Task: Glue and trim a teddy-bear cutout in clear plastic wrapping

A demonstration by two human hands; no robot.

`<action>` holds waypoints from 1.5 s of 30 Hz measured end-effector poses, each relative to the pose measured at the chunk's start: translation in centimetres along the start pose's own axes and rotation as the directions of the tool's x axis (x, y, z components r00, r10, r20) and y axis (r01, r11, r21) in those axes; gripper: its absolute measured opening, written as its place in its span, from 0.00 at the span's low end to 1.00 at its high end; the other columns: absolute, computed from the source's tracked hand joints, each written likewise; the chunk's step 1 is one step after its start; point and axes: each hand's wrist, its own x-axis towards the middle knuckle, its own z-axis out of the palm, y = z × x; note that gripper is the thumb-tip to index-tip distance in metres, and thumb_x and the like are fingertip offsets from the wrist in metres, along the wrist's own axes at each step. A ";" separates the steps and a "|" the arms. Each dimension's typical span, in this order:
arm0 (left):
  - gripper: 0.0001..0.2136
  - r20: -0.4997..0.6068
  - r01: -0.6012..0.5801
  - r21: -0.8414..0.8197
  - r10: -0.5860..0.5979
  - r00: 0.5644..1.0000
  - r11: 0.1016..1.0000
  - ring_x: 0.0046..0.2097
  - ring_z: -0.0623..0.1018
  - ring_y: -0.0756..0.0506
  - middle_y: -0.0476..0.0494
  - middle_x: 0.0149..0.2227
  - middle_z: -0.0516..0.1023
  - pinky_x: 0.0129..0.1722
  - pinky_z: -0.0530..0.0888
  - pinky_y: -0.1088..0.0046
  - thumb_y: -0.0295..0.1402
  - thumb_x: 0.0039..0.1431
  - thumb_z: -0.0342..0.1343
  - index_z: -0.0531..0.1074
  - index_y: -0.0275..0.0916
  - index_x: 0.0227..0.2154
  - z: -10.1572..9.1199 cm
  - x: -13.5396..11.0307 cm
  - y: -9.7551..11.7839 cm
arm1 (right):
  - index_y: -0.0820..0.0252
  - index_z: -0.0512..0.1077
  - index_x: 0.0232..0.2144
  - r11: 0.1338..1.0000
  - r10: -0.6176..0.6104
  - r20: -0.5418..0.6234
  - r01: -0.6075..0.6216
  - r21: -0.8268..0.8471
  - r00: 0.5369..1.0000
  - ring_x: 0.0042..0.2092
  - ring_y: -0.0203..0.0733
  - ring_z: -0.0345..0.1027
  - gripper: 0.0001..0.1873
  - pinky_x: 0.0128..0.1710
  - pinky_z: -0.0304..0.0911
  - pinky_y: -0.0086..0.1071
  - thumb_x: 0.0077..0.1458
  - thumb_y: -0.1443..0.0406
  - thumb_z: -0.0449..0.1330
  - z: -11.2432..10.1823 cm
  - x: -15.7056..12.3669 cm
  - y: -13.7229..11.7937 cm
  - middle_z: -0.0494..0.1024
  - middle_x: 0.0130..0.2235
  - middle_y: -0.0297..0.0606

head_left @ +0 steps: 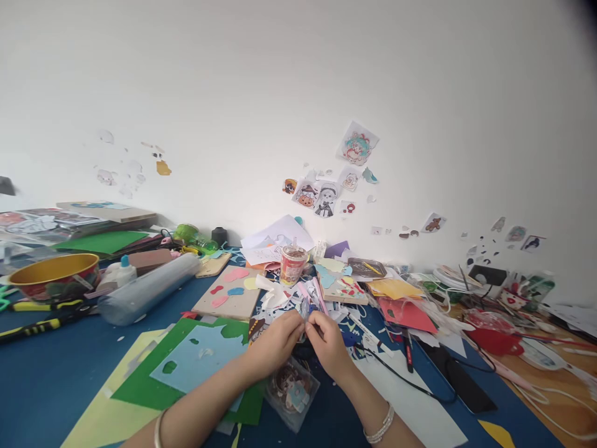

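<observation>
My left hand [276, 341] and my right hand [329, 343] meet at the middle of the desk, fingertips pinched close together. Whatever lies between the fingers is too small and covered to name. Just below them is a clear plastic bag [293, 396] with a character picture inside. White paper scraps [275, 295] and pink pens [318, 294] lie behind the fingers. To the left of my left hand, a light blue sheet [200, 361] with cut-out holes rests on green paper [135, 389].
A drink cup [293, 267] stands behind the hands, between two boards holding coloured cutouts, the left board [205, 303] being larger. A clear roll [149, 289] and yellow bowl [53, 274] are at left. A black phone [461, 379] and a cable [410, 386] lie right.
</observation>
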 end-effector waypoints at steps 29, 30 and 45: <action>0.17 -0.074 0.134 -0.242 -0.156 0.985 0.961 0.29 0.63 0.47 0.49 0.24 0.62 0.30 0.60 0.71 0.43 0.60 0.39 0.58 0.39 0.20 0.5 0.3 0.0 | 0.57 0.54 0.25 0.978 -0.186 0.048 0.190 -0.083 0.981 0.31 0.38 0.55 0.10 0.32 0.53 0.31 0.59 0.69 0.43 0.1 -0.4 0.0 0.59 0.27 0.33; 0.17 -0.074 0.137 -0.246 -0.160 0.984 0.960 0.29 0.63 0.47 0.49 0.24 0.62 0.30 0.60 0.71 0.44 0.59 0.39 0.58 0.39 0.20 0.5 0.4 -0.2 | 0.57 0.54 0.25 0.973 -0.201 0.049 0.205 -0.106 0.978 0.31 0.38 0.55 0.10 0.32 0.54 0.31 0.59 0.69 0.43 0.2 -0.4 0.0 0.59 0.27 0.33; 0.11 -0.048 0.131 -0.118 -0.138 0.989 0.984 0.29 0.62 0.47 0.50 0.25 0.61 0.30 0.60 0.72 0.35 0.59 0.37 0.53 0.40 0.21 0.0 0.3 0.6 | 0.57 0.57 0.26 0.892 -0.361 0.025 0.353 -0.282 0.932 0.31 0.39 0.55 0.10 0.32 0.56 0.33 0.57 0.73 0.43 0.3 -0.4 0.7 0.61 0.27 0.34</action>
